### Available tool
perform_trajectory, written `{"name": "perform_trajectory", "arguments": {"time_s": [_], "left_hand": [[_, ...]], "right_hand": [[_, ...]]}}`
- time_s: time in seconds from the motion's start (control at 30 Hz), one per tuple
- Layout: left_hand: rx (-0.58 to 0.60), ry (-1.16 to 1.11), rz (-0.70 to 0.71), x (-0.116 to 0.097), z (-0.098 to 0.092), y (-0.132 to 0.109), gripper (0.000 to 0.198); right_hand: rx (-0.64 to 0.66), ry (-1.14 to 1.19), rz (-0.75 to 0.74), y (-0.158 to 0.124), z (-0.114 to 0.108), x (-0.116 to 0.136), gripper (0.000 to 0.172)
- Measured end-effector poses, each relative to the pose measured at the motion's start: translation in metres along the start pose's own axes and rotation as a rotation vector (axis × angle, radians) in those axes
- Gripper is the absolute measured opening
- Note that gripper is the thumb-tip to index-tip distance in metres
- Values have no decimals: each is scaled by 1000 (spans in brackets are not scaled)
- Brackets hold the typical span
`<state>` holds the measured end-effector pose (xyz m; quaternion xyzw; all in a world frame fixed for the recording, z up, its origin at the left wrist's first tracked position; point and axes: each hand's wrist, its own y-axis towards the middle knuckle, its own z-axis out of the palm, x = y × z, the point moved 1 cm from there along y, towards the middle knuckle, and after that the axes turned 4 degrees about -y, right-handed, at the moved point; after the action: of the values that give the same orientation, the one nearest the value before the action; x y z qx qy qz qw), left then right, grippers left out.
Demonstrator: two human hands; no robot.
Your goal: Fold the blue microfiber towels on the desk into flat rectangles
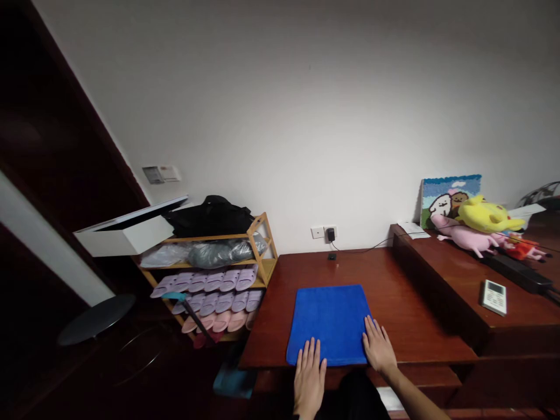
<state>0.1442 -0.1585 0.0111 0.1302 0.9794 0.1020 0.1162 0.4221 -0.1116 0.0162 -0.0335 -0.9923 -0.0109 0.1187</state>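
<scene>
A blue cloth [330,318] lies flat on a dark red wooden desk [394,291], close to its near edge. My left hand [310,373] rests palm down on the cloth's near left corner, fingers stretched out and open. My right hand [378,345] lies flat on the cloth's near right corner, fingers spread, partly on the desk. Neither hand holds anything.
A raised wooden shelf [459,274] at the right carries a white remote [494,296], plush toys [485,224] and a picture rug [448,195]. A wooden shoe rack [262,256] with several slippers [210,291] stands left. A charger [331,234] is plugged into the wall.
</scene>
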Motion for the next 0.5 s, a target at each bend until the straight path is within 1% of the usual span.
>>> {"name": "perform_trajectory", "arguments": {"time_s": [0.1, 0.2, 0.3, 0.4, 0.5], "left_hand": [[44, -35, -17, -2, -6, 1, 59], [79, -59, -27, -1, -9, 2, 62], [91, -65, -25, 1, -7, 2, 62], [80, -73, -20, 2, -5, 3, 57], [51, -94, -10, -1, -7, 3, 53]], "right_hand": [[15, -17, 5, -1, -6, 3, 69], [-10, -54, 39, -13, -9, 7, 68], [-52, -59, 8, -36, -2, 10, 67], [-43, -19, -34, -58, 8, 7, 65], [-41, 27, -49, -69, 11, 3, 63]]}}
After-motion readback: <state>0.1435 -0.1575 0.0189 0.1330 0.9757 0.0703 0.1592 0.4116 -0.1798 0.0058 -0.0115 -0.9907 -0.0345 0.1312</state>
